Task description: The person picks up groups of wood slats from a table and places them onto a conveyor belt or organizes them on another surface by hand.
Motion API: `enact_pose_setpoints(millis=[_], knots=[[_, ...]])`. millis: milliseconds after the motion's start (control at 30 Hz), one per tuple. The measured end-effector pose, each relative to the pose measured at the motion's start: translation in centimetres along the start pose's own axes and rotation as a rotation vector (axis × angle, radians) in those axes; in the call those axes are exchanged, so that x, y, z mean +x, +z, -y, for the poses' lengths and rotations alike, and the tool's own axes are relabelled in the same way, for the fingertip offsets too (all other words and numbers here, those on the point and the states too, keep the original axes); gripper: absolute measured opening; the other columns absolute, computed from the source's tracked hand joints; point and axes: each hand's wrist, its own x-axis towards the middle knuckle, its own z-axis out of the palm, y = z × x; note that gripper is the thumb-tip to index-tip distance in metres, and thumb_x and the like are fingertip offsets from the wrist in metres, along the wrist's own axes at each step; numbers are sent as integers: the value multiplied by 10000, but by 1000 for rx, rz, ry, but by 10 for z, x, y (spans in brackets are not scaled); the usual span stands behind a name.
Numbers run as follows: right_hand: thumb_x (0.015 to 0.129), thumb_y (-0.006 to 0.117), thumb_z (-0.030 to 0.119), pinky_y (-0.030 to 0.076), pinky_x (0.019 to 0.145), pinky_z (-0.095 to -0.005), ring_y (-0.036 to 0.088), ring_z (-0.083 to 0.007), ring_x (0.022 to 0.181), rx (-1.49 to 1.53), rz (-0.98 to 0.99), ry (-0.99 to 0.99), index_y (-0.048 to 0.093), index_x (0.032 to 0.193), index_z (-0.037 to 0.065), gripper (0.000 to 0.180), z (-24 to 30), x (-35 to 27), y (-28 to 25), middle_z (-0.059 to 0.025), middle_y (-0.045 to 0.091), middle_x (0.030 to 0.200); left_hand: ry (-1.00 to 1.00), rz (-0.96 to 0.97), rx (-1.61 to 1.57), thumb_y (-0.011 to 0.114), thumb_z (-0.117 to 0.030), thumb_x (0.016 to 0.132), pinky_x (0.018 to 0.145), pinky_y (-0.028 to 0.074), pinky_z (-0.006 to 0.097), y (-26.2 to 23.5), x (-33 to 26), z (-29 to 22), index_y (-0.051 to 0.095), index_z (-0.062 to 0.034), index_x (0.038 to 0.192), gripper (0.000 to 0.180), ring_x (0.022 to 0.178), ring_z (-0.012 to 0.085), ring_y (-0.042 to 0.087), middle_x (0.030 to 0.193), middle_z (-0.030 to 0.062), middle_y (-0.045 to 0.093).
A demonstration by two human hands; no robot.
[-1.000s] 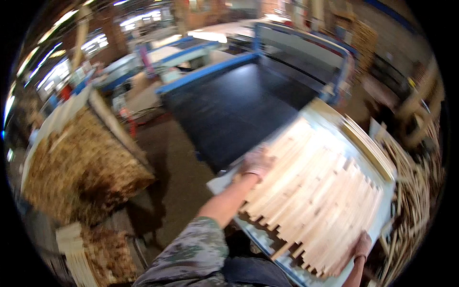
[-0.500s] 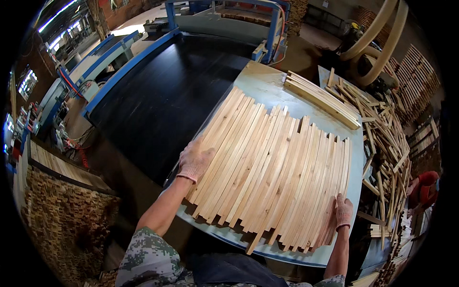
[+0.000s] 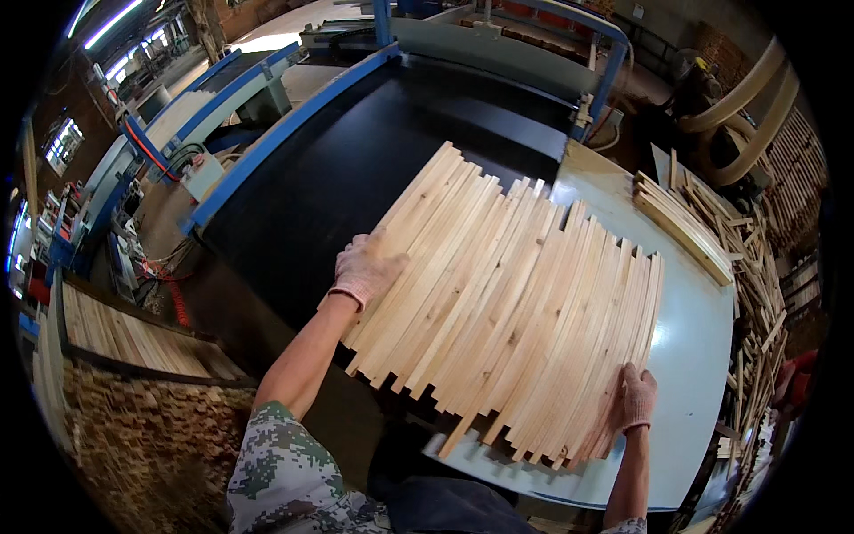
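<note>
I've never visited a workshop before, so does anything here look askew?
One wooden strip juts out past its neighbours at the near edge of the row, whose ends are uneven. To the right, loose sticks lie at odd angles in a tangled heap, unlike the neat stack on the pale table.

Head-worn L fisheye cam, down & fwd, nr abv wood strips (image 3: 507, 303)

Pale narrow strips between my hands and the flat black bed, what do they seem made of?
Pale narrow strips: wood, apparently bare, from the grain and dark knots. Flat black bed: perhaps rubber or coated sheet, smooth with a soft sheen.
</note>
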Motion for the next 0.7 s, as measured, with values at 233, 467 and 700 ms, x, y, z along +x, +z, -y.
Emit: enact_pose_setpoints(millis=[233,467,700], knots=[[904,746,414,532,671,-419,704,-291,711,-147,92,-121,657,835,-45,472,148,-58,142,-208,722,780,-82,-137,274,537,-697,942,1252,272,515,-41,95,171,379,-121,1634,913,1515,405,388,1635,234,413],[878,711,431,557,791,-451,741,-369,848,-25,286,-106,741,920,-35,468,264,-116,262,-226,753,858,-151,-46,311,399,-677,1016,1318,91,497,-89,172,269,329,-60,1650,887,1619,351,195,1735,190,258],[841,701,500,587,850,-452,750,-417,960,-120,285,-113,788,961,-13,534,333,-146,311,-256,763,953,-113,-241,441,422,-627,1059,1283,240,463,-76,213,343,466,-39,1574,783,1548,358,343,1655,231,398]])
